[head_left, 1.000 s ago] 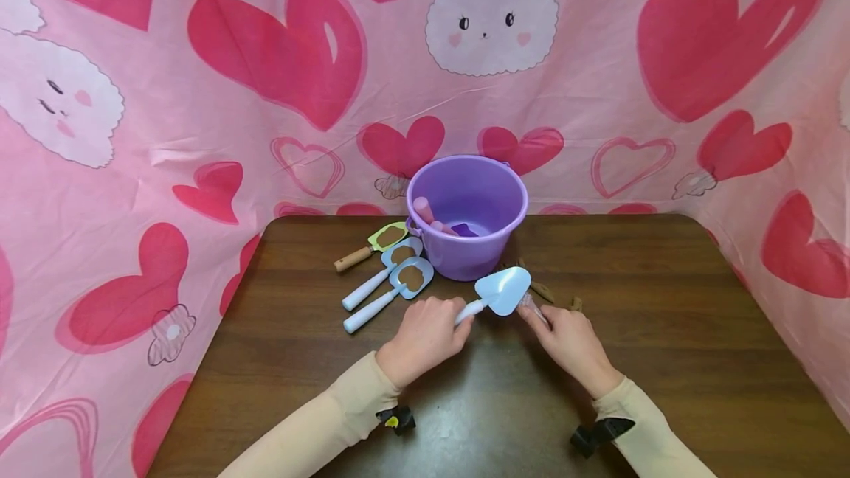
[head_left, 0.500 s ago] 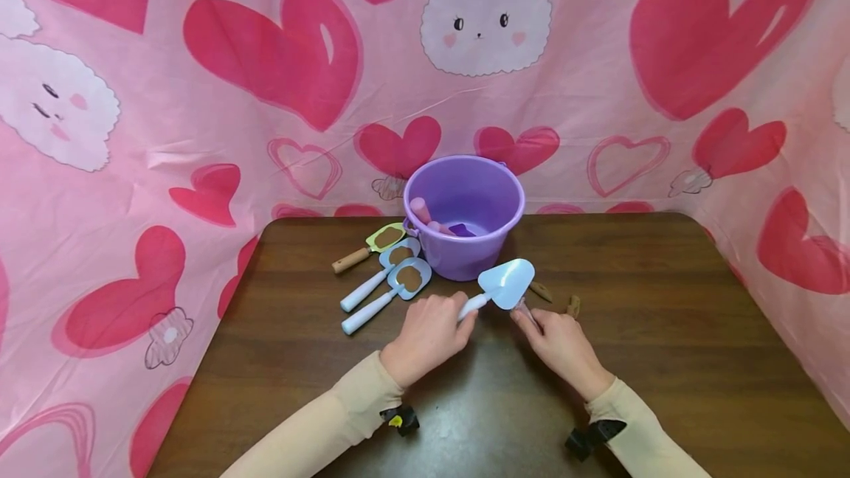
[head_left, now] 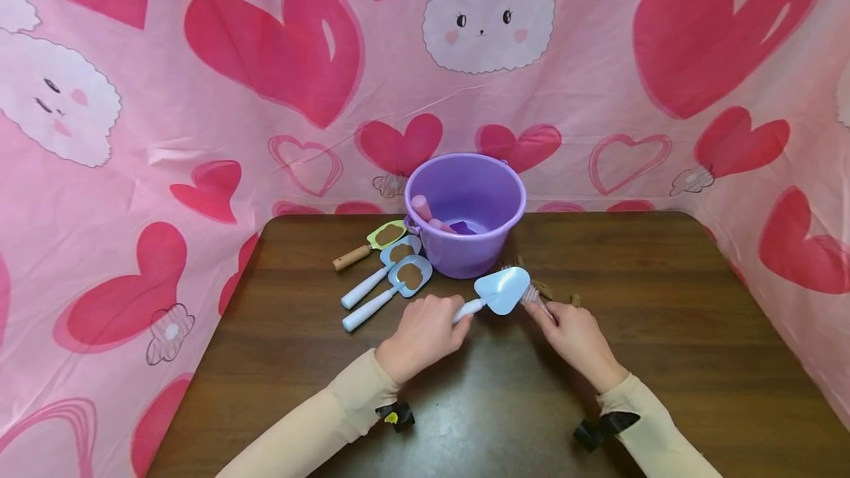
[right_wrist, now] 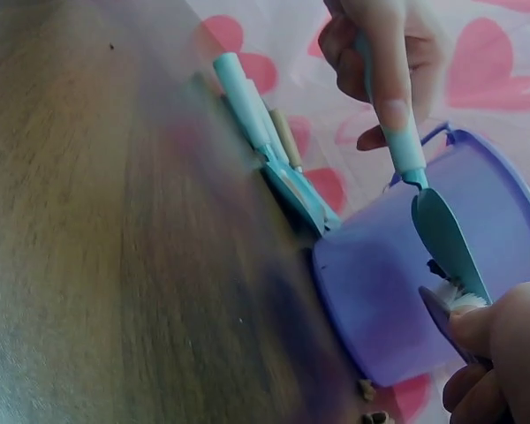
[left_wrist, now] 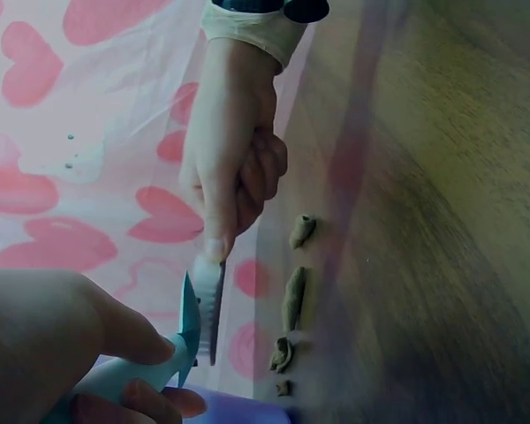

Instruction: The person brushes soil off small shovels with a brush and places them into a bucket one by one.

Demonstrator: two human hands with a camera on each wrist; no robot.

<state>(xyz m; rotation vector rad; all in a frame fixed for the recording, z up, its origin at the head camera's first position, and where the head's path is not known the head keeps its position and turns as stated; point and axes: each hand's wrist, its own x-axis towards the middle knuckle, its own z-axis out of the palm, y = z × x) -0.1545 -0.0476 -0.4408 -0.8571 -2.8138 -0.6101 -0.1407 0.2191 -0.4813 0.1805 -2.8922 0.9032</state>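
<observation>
My left hand (head_left: 425, 334) grips the white handle of a light blue trowel (head_left: 502, 290), its blade raised above the table in front of the bucket. My right hand (head_left: 578, 334) holds a small brush (head_left: 533, 295) with pale bristles against or just behind the blade's right edge. In the left wrist view, the brush (left_wrist: 209, 305) sits close beside the blade (left_wrist: 188, 327). White bristles (right_wrist: 466, 300) appear at the blade's tip in the right wrist view, where a dark bit clings to the blade. Part of the brush is hidden behind the trowel.
A purple bucket (head_left: 458, 253) with pink-handled things inside stands at the back. Left of it lie two blue trowels (head_left: 368, 313) and a green one with a wooden handle (head_left: 352, 258), brown patches on their blades. Brown clay-like lumps (head_left: 575, 301) lie beyond my right hand.
The trowel rose slightly and came back down. The brush drew toward me, then moved forward again along the blade's right edge. Both hands keep their grip.
</observation>
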